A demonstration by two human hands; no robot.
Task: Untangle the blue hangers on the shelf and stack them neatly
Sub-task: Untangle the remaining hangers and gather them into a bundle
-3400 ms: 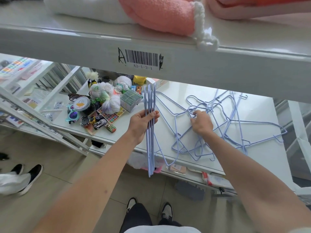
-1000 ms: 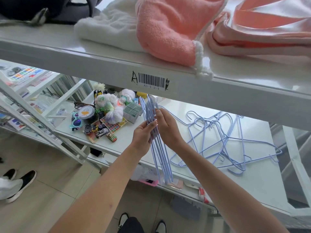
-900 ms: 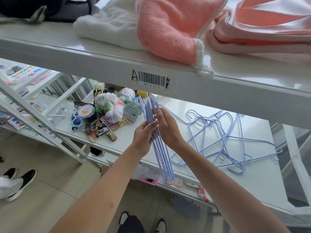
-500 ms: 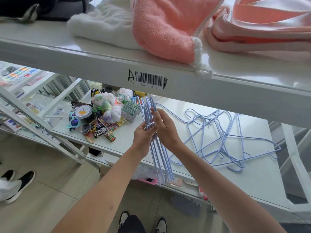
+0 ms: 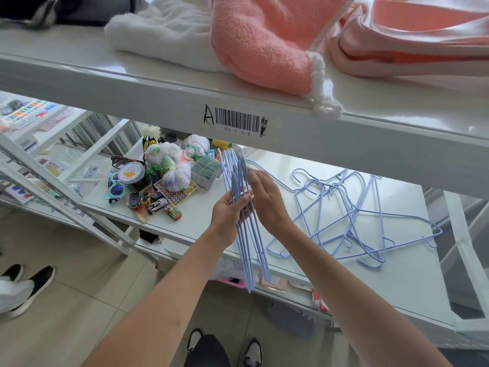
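Observation:
A bundle of several blue wire hangers [image 5: 250, 250] stands nearly upright in front of the white shelf [image 5: 201, 215], seen edge-on. My left hand [image 5: 227, 213] grips the bundle around its middle from the left. My right hand [image 5: 267, 200] rests against the bundle's right side with its fingers fairly straight. To the right, a tangled heap of blue hangers [image 5: 352, 218] lies flat on the shelf, apart from both hands.
A clutter of small goods [image 5: 158, 181], toy cars, sunglasses and net bags, fills the shelf's left part. The upper shelf beam with a barcode label [image 5: 236, 121] hangs close above the hands, carrying pink and white towels [image 5: 254, 41]. Another person's shoes [image 5: 29, 284] stand at left.
My right hand left the heap on the shelf and came to the bundle in my left hand, which now has more hangers. Over the last second the hands barely shifted.

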